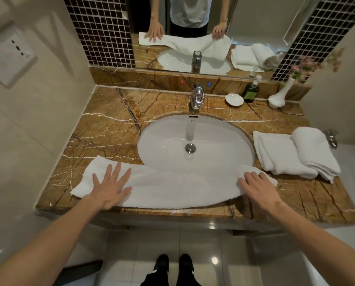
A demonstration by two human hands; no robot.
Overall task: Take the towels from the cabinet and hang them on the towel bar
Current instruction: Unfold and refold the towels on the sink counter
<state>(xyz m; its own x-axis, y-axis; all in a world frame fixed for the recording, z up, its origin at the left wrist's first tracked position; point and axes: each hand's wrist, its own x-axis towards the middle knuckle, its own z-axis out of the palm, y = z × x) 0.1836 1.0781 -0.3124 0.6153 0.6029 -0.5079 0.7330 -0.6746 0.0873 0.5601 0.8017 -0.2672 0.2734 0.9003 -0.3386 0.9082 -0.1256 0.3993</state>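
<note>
Towel (172, 188) along counter (110, 124) front edge

1. A long white towel (172, 186) is spread flat along the front of the counter (114, 112), from 8 to 4 o'clock of the sink (193, 137), overlapping its near rim; its right end is bunched.
2. Folded white towels (279, 155) are stacked at 3 o'clock of the sink.
3. A rolled white towel (310, 141) is laid on that stack's right side.

Warm, fairly bright indoor light from above. Lamp glare spots shine on the floor tiles (214, 260). Wide-angle bending curves the edges; corners look soft
</note>
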